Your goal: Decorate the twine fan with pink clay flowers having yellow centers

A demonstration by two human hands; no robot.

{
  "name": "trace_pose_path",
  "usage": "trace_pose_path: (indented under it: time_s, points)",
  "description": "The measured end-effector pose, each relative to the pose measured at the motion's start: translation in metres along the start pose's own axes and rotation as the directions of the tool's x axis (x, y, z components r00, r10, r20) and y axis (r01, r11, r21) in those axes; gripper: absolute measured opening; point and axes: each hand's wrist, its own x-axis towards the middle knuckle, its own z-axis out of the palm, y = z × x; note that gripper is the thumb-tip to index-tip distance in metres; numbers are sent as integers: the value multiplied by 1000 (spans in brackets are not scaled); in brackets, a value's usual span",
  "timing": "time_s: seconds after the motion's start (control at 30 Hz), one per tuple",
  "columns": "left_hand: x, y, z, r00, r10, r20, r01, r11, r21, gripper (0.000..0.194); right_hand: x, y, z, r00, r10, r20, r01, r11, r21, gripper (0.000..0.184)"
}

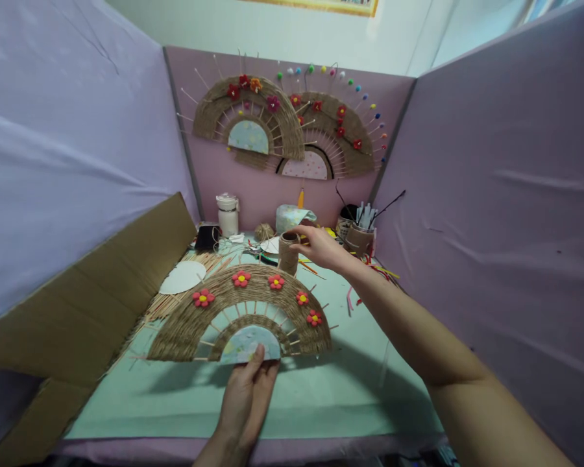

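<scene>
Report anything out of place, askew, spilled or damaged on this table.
At left, thin tan wooden sticks lie loosely strewn beside the brown cardboard panel, partly under a flat white disc, which looks untidy. The half-round brown twine fan in the left hand shows no obvious damage.

You have two hands in view, your left hand and your right hand, and one near fan bearing five red flowers. Behind it you see two more fans. On your one counter, you can count one twine spool, one twine ball, one white jar and two pots.
</scene>
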Motion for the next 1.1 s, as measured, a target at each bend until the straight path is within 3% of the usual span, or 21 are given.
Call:
trace_pose_path:
  time_s: [0.2, 0.33, 0.43, 0.53, 0.63, 0.87, 1.1]
  points:
    - [15, -14, 10, 995, -82, 63, 84, 996, -33, 37, -29, 0, -20, 984, 121, -130, -71, 940, 333, 37]
    - [30, -22, 30, 990, -119, 80, 122, 992, -40, 38, -49, -2, -25, 995, 103, 13, -98, 894, 437, 33]
    - [42, -29, 44, 981, -179, 79, 183, 982, -44, 38, -54, 0, -20, 988, 114, 102, -148, 882, 448, 27]
    - [55, -33, 54, 970, -238, 44, 240, 970, -35, 34, -53, 0, -13, 989, 131, 72, -149, 886, 440, 15]
    - [63, -34, 58, 964, -265, 31, 266, 964, -8, 25, -53, 0, -9, 990, 135, 30, -134, 884, 447, 14]
    - [61, -33, 52, 939, -344, 19, 342, 936, 82, 18, -50, 9, 4, 991, 119, -58, -84, 905, 417, 13]
    - [69, -30, 47, 953, -302, 34, 298, 950, 93, 20, -53, 20, 18, 985, 162, -63, -122, 903, 411, 13]
